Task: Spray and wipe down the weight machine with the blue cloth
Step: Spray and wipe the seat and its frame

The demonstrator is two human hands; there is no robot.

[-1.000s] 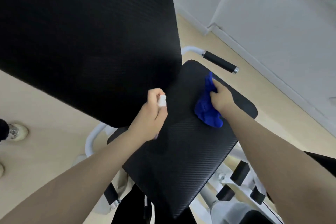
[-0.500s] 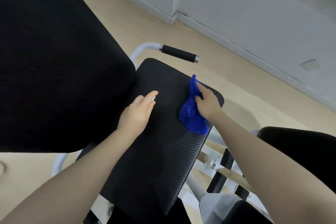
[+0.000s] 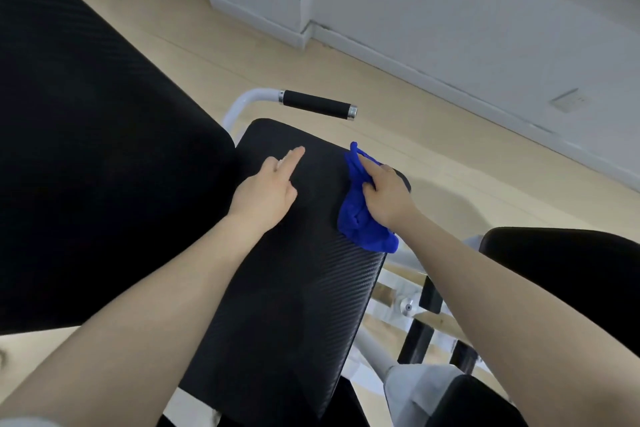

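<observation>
— Blue cloth [image 3: 363, 218]: where is it?
— Head view: bunched under my right hand [image 3: 388, 194], gripped at the right edge of the black seat pad [image 3: 287, 305].
— Your left hand [image 3: 266, 192]?
— Fingers straight over the pad, grasping nothing I can see. No readable writing.

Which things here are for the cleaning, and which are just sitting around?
For the cleaning:
blue cloth, bunched under the right hand
seat pad, being wiped
left hand, fingers out over the pad; whether it holds a small sprayer is unclear
back pad, part of the machine

Just there:
handle
wall
floor
</observation>
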